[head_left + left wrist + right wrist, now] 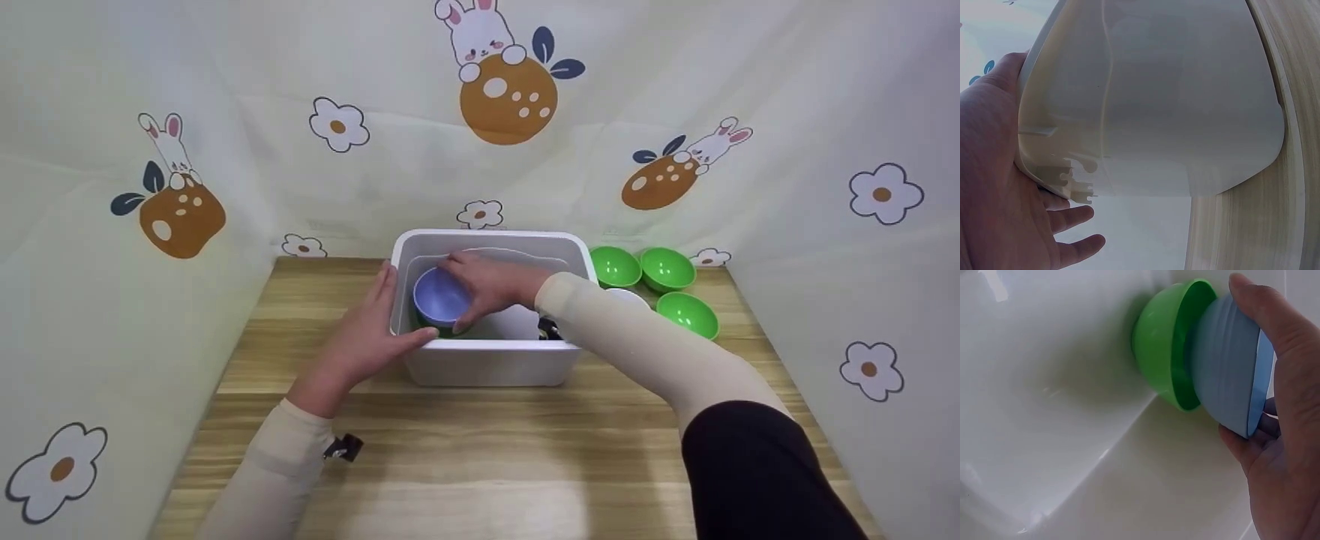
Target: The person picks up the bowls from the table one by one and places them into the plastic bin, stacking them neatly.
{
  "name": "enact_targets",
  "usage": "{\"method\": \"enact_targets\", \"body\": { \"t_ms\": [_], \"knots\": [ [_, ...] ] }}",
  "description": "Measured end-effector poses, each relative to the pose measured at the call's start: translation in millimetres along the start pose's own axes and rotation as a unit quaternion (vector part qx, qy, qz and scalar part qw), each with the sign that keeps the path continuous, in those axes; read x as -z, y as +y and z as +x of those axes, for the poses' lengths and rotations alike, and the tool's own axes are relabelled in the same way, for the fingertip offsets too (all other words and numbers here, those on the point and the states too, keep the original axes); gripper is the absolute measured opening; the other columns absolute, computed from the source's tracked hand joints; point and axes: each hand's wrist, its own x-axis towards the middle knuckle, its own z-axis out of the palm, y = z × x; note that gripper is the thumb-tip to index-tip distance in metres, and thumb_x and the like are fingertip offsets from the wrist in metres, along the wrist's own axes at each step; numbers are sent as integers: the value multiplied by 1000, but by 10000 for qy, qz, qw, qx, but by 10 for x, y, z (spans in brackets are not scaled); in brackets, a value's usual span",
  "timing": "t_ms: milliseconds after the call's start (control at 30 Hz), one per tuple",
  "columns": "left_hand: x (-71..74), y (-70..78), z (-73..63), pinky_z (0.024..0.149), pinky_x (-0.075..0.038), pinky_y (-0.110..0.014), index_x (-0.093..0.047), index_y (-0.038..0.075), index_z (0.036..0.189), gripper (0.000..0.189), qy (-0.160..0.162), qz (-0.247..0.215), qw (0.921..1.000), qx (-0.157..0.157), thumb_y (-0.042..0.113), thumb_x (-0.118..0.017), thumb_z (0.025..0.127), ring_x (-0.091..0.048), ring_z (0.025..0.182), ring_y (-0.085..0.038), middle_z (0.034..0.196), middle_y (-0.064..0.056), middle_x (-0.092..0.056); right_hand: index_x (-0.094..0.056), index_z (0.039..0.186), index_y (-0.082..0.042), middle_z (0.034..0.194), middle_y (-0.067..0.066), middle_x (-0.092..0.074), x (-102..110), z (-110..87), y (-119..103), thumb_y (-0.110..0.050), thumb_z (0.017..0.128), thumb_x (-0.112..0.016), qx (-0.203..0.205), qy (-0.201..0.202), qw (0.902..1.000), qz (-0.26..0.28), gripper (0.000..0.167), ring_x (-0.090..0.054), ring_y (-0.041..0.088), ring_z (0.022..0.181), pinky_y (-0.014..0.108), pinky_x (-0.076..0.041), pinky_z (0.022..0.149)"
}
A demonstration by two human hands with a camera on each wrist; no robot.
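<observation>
In the head view my right hand reaches into a white plastic bin. Thumb and fingers grip a blue bowl by its rim, near the bin's left end. Under the blue bowl is a green bowl; in the right wrist view the blue bowl's base sits partly inside it. My left hand rests at the bin's front left corner, its thumb along the front rim and its fingers by the left rim. In the left wrist view two fingers extend past the bin, nearly straight.
Right of the bin stand three green bowls and a white bowl, the latter partly behind my right forearm. A wooden table carries everything. Patterned fabric walls in the back and both sides.
</observation>
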Motion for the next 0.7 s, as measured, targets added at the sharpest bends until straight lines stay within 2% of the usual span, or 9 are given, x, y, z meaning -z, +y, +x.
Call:
{"method": "enact_targets", "body": {
  "t_ms": [300,567,700],
  "knots": [
    [3,8,-2,130,-28,-63,-5,4,177,126,-22,-10,10000,57,67,-78,95,-18,167,-45,185,-19,-3,-35,169,-1,158,17,-47,-7,44,4,-60,81,-95,144,-146,9994,-289,122,-50,29,143,38,-40,125],
    [7,11,-2,128,-31,-65,-4,5,177,130,-22,8,10000,55,73,-76,93,-22,165,-47,185,-20,-3,-34,169,2,162,20,-45,-31,55,0,-52,81,-98,258,-253,9990,-254,122,-49,31,146,37,-37,127],
    [-3,9,2,129,-30,-63,-5,3,177,131,11,-23,10000,19,74,-76,93,-22,165,-46,184,-20,-4,-35,168,4,157,21,-49,-40,60,-2,-51,80,-99,379,-246,9984,-327,122,-51,32,143,38,-38,126]
  ]
}}
